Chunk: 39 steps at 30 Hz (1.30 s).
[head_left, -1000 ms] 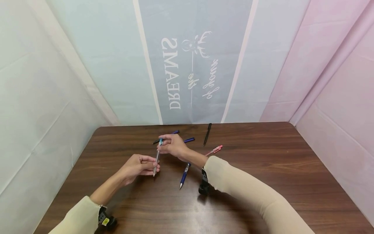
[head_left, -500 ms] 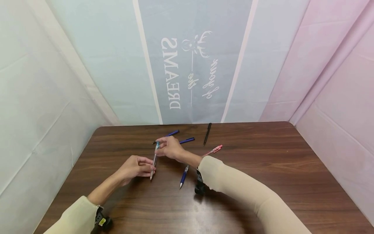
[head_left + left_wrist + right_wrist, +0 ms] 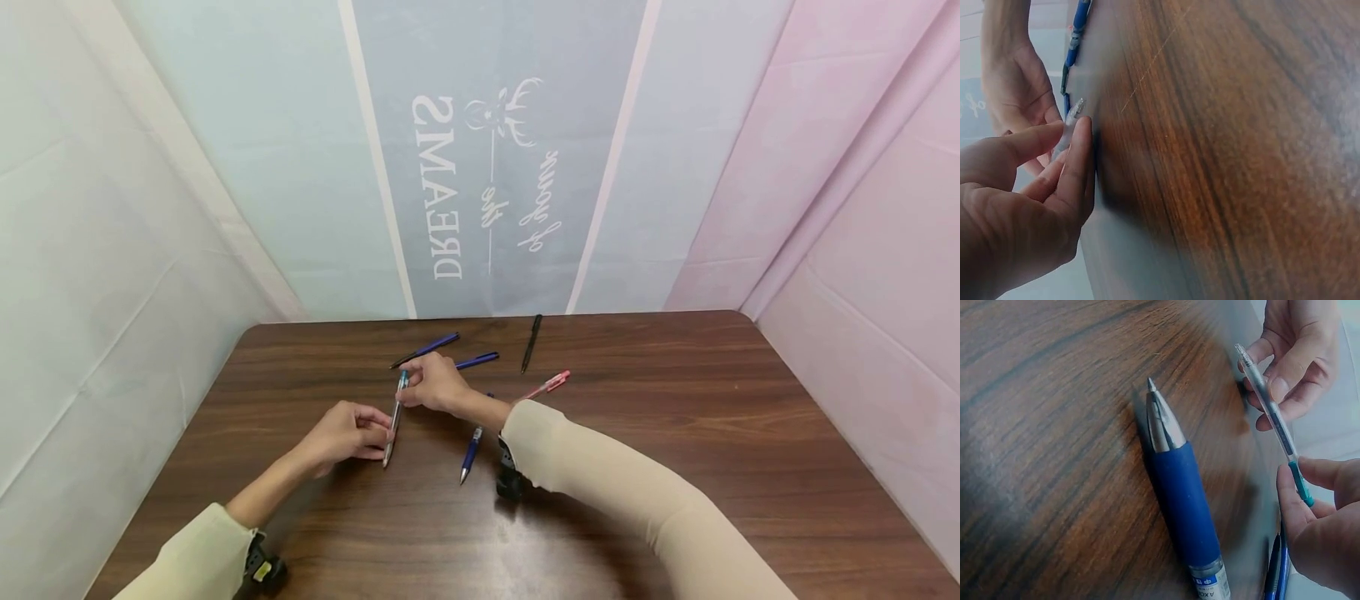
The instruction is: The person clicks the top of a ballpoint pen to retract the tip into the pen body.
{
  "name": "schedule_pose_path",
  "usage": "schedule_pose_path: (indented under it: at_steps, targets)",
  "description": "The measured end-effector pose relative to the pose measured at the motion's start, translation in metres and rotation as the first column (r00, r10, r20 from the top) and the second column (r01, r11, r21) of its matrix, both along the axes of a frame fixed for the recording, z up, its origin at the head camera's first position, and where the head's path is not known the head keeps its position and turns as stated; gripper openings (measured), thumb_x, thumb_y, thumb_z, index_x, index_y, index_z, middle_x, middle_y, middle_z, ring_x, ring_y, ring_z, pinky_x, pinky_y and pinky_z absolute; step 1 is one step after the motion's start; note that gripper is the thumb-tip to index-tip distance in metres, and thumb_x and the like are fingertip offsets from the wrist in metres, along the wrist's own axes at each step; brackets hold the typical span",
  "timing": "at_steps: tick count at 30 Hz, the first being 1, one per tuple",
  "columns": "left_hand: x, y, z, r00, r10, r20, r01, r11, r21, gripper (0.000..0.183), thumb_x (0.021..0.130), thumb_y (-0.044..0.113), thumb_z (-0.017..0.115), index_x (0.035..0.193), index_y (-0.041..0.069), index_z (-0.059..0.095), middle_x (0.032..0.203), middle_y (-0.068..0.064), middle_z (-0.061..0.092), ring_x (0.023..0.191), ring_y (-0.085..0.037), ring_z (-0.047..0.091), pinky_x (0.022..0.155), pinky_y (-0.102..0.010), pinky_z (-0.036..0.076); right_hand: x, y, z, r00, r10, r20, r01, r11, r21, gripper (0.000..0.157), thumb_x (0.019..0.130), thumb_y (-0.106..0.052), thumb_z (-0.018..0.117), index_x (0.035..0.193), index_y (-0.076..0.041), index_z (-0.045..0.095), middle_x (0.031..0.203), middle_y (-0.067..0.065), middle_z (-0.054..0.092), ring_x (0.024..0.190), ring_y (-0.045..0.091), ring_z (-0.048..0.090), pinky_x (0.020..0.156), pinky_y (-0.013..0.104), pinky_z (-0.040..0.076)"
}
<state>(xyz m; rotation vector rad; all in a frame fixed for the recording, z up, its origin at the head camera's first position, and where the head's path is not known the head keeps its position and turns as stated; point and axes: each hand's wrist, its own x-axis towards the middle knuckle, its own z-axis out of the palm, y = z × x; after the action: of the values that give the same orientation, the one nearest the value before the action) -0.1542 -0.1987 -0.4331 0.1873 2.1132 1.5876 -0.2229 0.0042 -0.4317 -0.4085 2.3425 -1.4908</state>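
Note:
Both hands hold one clear-barrelled pen with a teal end, its tip toward the near side of the table. The left hand pinches it near the tip between thumb and fingers; in the left wrist view only its clear tip shows past the fingers. At the teal end, the right hand pinches it with thumb and fingertips, plain in the right wrist view, where the clear barrel spans between the two hands. A blue-gripped pen lies just right of them, partly covered by the right forearm.
Two blue pens lie behind the right hand. A black pen is near the back edge, and a red pen lies beyond the right sleeve. Fabric panels enclose the wooden table at the back and sides.
Both hands have moved slightly toward the near left and lower with the pen between them. More of the blue pens behind the right hand is visible now.

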Motion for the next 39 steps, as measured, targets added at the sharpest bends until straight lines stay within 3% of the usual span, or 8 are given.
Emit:
schedule_pose_path:
  at_steps: [6, 11, 18, 21, 28, 33, 39]
  targets:
    - [0.0017, 0.0043, 0.0, 0.998, 0.035, -0.06, -0.039, 0.997, -0.063, 0.021, 0.096, -0.005, 0.07, 0.113, -0.017, 0.068, 0.093, -0.015, 0.075, 0.085, -0.021, 0.076, 0.077, -0.036, 0.066, 0.0017, -0.0017, 0.0023, 0.999, 0.003, -0.032, -0.002, 1.0, 0.026, 0.051, 0.09, 0.001, 0.083, 0.138, 0.004, 0.066, 0.084, 0.01, 0.078, 0.078, 0.024, 0.08, 0.071, 0.033, 0.066]
    - [0.003, 0.0055, -0.0011, 0.993, 0.059, -0.105, -0.069, 0.993, -0.097, 0.018, 0.092, -0.007, 0.07, 0.109, -0.015, 0.071, 0.089, -0.013, 0.075, 0.084, -0.021, 0.076, 0.077, -0.035, 0.066, 0.0017, -0.0031, 0.0011, 0.995, 0.014, -0.094, -0.002, 0.992, 0.123, 0.051, 0.089, -0.006, 0.086, 0.136, 0.002, 0.068, 0.084, 0.006, 0.079, 0.072, 0.016, 0.078, 0.064, 0.023, 0.061]
    - [0.0039, 0.0063, -0.001, 0.986, 0.062, -0.152, -0.087, 0.983, -0.159, 0.018, 0.089, -0.005, 0.07, 0.106, -0.011, 0.074, 0.088, -0.011, 0.075, 0.08, -0.019, 0.075, 0.073, -0.032, 0.066, 0.0012, -0.0029, -0.002, 0.982, 0.024, -0.188, 0.024, 0.969, 0.245, 0.049, 0.087, -0.015, 0.09, 0.131, -0.001, 0.073, 0.077, -0.001, 0.075, 0.059, 0.004, 0.061, 0.057, 0.017, 0.048]
    - [0.0033, 0.0073, -0.0009, 0.986, 0.063, -0.153, -0.088, 0.982, -0.167, 0.019, 0.088, -0.005, 0.069, 0.106, -0.01, 0.074, 0.088, -0.011, 0.074, 0.08, -0.02, 0.075, 0.072, -0.032, 0.066, 0.0006, -0.0023, -0.0016, 0.973, 0.026, -0.23, 0.043, 0.957, 0.286, 0.049, 0.087, -0.018, 0.091, 0.129, -0.001, 0.074, 0.073, -0.003, 0.069, 0.056, 0.005, 0.055, 0.054, 0.017, 0.044]
    - [0.0026, 0.0094, -0.0015, 0.987, 0.087, -0.138, -0.111, 0.979, -0.172, 0.022, 0.085, -0.007, 0.065, 0.106, -0.009, 0.074, 0.086, -0.01, 0.074, 0.078, -0.018, 0.074, 0.072, -0.033, 0.066, 0.0004, -0.0024, -0.0007, 0.963, 0.041, -0.268, 0.053, 0.941, 0.334, 0.048, 0.086, -0.02, 0.091, 0.127, 0.0, 0.075, 0.07, -0.005, 0.067, 0.055, 0.004, 0.055, 0.053, 0.016, 0.044]
    - [0.0034, 0.0099, -0.0015, 0.985, 0.087, -0.149, -0.118, 0.971, -0.206, 0.021, 0.085, -0.007, 0.067, 0.104, -0.007, 0.075, 0.085, -0.008, 0.074, 0.076, -0.017, 0.073, 0.069, -0.03, 0.065, 0.0012, -0.0011, -0.0013, 0.959, 0.047, -0.28, 0.052, 0.94, 0.336, 0.046, 0.085, -0.02, 0.092, 0.123, 0.001, 0.076, 0.069, -0.003, 0.069, 0.054, 0.004, 0.057, 0.052, 0.016, 0.046]
    - [0.005, 0.0101, -0.0015, 0.99, 0.085, -0.114, -0.103, 0.981, -0.163, 0.021, 0.087, -0.006, 0.071, 0.108, -0.01, 0.073, 0.089, -0.012, 0.074, 0.08, -0.02, 0.075, 0.073, -0.031, 0.066, 0.0028, 0.001, -0.003, 0.951, 0.066, -0.302, 0.042, 0.941, 0.336, 0.044, 0.083, -0.019, 0.094, 0.118, 0.003, 0.077, 0.077, 0.002, 0.074, 0.06, 0.004, 0.062, 0.056, 0.016, 0.052]
